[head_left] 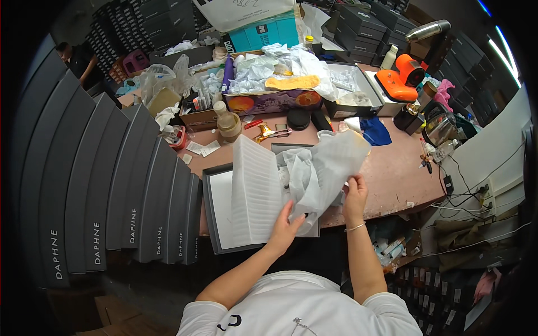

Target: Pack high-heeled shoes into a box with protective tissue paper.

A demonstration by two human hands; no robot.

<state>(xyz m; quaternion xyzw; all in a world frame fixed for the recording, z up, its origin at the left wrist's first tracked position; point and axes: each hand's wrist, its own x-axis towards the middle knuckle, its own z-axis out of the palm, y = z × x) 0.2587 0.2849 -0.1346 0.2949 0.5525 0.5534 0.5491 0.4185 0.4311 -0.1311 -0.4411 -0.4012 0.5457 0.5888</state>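
Observation:
A large piece of white tissue paper (336, 162) rises from an open dark grey box (311, 228) in front of me. My right hand (355, 197) pinches its right edge and holds it up. Lower down, my left hand (284, 228) grips folds of the same paper between thumb and fingers. Just left of the paper a ribbed white foam sheet (255, 193) stands tilted. Beneath it lies a grey box lid (210, 210) with a white inside. Whatever the paper covers is mostly hidden.
Stacked grey shoe boxes (120, 185) rise close on my left. Across the table's back stand a purple carton (274, 102) of crumpled paper, a bottle (227, 120) and a round black tin (298, 119). A blue cloth (375, 131) and an orange device (399, 84) are at right.

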